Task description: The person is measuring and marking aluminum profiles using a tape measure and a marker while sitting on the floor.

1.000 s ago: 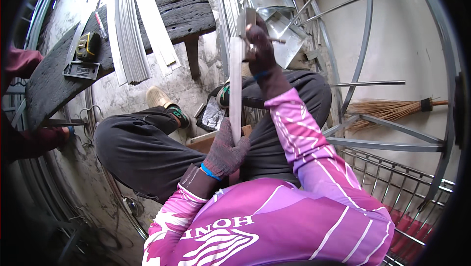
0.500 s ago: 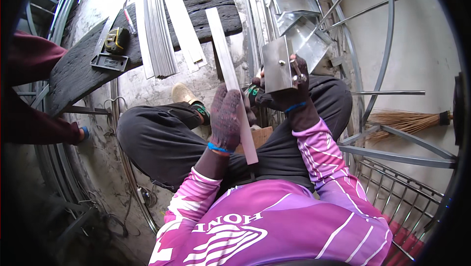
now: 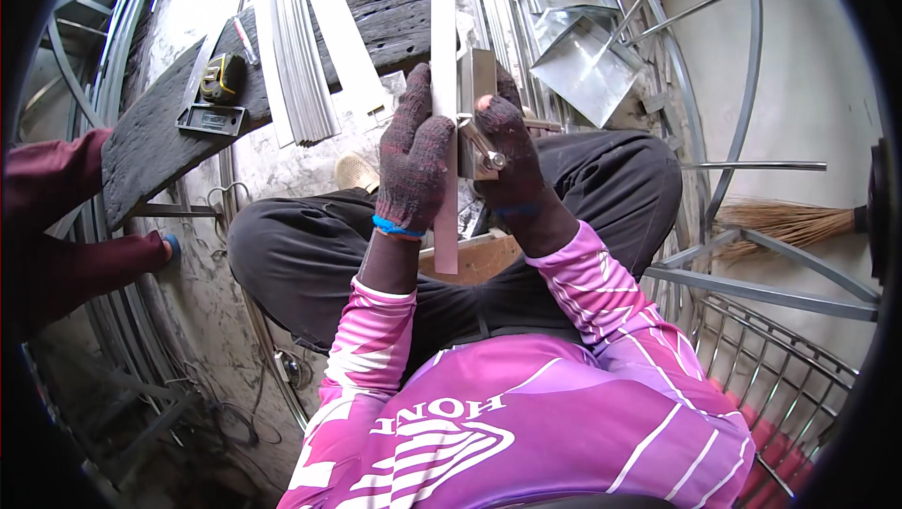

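Both my hands wear dark knitted gloves. My left hand [image 3: 413,157] grips a long flat metal strip [image 3: 443,58] that stands nearly upright in front of me, over my lap. My right hand [image 3: 512,161] holds a small metal bracket-like tool [image 3: 477,86] pressed against the strip's right side, thumb on a round knob. Under the strip's lower end, a wooden block [image 3: 479,260] rests between my knees. I sit with black trousers and pink sleeves.
A dark wooden bench [image 3: 376,11] ahead carries a stack of metal strips [image 3: 296,58], a tape measure [image 3: 224,77] and a square. Folded sheet-metal pieces [image 3: 583,68] lie at upper right. Another person's dark red sleeve [image 3: 56,227] is at left. A broom [image 3: 780,223] and wire basket [image 3: 780,368] stand at right.
The strip swung from a tilt to nearly upright. My right hand brought the metal tool against the strip, and both hands now sit close together on it.
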Action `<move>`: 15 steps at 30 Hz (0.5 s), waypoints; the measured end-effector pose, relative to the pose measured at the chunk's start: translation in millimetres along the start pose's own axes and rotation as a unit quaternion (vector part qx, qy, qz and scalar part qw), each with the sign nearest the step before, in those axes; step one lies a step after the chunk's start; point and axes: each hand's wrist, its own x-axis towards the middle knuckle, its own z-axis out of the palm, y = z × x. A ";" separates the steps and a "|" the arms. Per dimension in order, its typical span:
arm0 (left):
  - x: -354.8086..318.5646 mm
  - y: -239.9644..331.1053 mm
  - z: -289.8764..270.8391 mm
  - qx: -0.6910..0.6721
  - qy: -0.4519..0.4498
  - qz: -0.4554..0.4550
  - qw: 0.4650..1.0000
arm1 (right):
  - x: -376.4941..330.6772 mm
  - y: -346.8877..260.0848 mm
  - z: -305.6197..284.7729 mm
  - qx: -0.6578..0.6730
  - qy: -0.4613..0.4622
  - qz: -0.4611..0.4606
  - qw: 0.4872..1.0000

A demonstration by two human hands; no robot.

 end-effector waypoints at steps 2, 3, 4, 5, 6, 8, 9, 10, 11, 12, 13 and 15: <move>1.5 -2.2 -5.3 -0.105 -0.012 -0.095 0.990 | 3.3 1.0 7.2 0.136 -0.007 0.060 0.989; 3.1 -8.5 -9.4 -0.108 -0.008 -0.096 0.990 | 5.3 1.5 11.1 0.135 -0.011 0.059 0.989; 4.9 -17.4 -13.6 0.036 -0.031 0.032 0.998 | 7.5 2.5 14.6 0.183 -0.002 0.106 0.977; 4.6 -23.3 -16.5 0.180 -0.052 0.158 0.969 | 9.8 5.1 17.4 0.229 0.006 0.153 0.961; 6.3 -10.9 -10.1 0.030 -0.027 0.025 0.999 | 6.0 23.2 13.5 0.008 -0.039 0.030 0.999; 10.1 -5.0 -12.7 -0.038 -0.008 -0.045 0.998 | 19.3 4.7 22.0 0.194 -0.005 0.128 0.972; 10.7 -3.0 -13.8 -0.108 0.008 -0.112 0.988 | 22.8 -4.2 24.0 0.369 0.033 0.224 0.902; 11.2 -1.7 -14.7 -0.108 0.011 -0.113 0.988 | 20.7 -6.1 24.3 0.369 0.030 0.224 0.902; 11.8 -0.9 -15.5 -0.143 0.029 -0.125 0.981 | 17.9 -7.1 24.3 0.247 0.026 0.159 0.956; 12.1 0.2 -17.1 -0.176 0.049 -0.136 0.974 | 15.6 -10.5 24.4 0.122 0.021 0.088 0.988; 12.5 -2.1 -18.1 -0.176 0.053 -0.137 0.973 | 15.1 -27.3 23.8 0.156 -0.006 0.089 0.984; 15.0 -7.3 -19.8 -0.153 0.068 -0.139 0.976 | -16.7 -30.1 24.8 0.161 -0.053 0.132 0.977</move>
